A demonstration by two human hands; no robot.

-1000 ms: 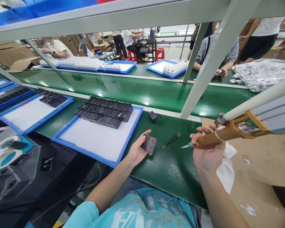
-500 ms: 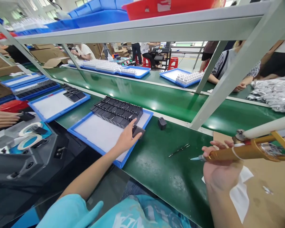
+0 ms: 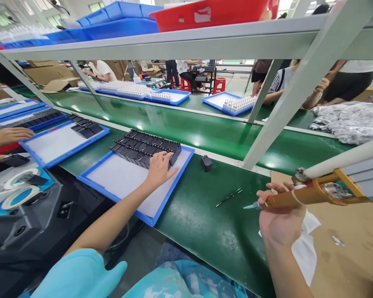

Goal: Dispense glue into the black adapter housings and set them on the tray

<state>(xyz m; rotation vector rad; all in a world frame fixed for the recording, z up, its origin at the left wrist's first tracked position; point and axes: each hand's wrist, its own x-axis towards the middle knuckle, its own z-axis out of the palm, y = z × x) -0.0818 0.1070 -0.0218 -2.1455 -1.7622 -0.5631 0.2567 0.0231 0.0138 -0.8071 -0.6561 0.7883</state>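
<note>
My left hand (image 3: 159, 169) rests at the front right end of rows of black plug-in adapters (image 3: 143, 142) in a blue-rimmed tray (image 3: 112, 182). Its fingers touch the end adapters and the thumb is spread away; whatever lies beneath the palm is hidden. Palm up, my right hand (image 3: 281, 215) supports an amber glue dispenser (image 3: 286, 199), fingers curled behind it. The pale blue nozzle (image 3: 251, 205) points left. A single black adapter (image 3: 206, 163) stands between my hands on the green worktop (image 3: 199, 215), with tweezers (image 3: 228, 197) nearer to me.
Left, another person's hand (image 3: 14, 134) is near a second blue-rimmed tray (image 3: 49, 155) and tape rolls (image 3: 20, 196). A shelf post (image 3: 286, 111) slants down beyond the worktop. Cardboard (image 3: 348, 248) lies at right. Trays of white parts (image 3: 239, 103) stand across the green belt (image 3: 161, 124).
The adapter that showed in my left fingers is no longer distinct; that hand has moved in against the rows, thumb spread. My right hand keeps the dispenser. The whole view has shifted slightly.
</note>
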